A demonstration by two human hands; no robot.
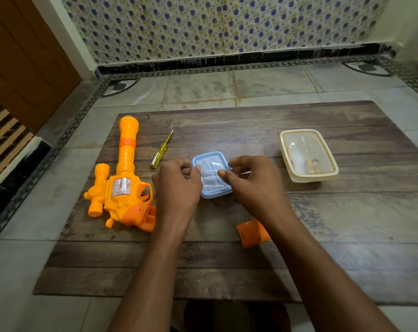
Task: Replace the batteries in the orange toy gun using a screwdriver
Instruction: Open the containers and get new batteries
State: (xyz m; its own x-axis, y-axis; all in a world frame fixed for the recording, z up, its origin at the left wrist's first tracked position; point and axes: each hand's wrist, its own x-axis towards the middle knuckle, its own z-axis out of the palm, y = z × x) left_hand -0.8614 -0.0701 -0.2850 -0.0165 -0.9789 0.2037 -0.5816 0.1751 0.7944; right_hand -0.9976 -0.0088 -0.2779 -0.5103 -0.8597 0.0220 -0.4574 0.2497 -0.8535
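The orange toy gun [123,178] lies on the left of the wooden board [227,259], barrel pointing away, its grip compartment open. A yellow-handled screwdriver [161,150] lies just right of the barrel. In the middle sits a small clear box with a blue lid [211,167]; pale batteries show faintly through it. My left hand [177,188] grips the box's left edge, thumb on the lid. My right hand [253,183] holds the right edge, thumb on the lid. The orange battery cover [250,232] lies near my right forearm.
A cream-rimmed clear container [308,155] with a lid stands at the right of the board, something metallic inside. The board rests on a tiled floor [263,87]; a patterned wall rises behind and a brown door [23,56] stands at the left.
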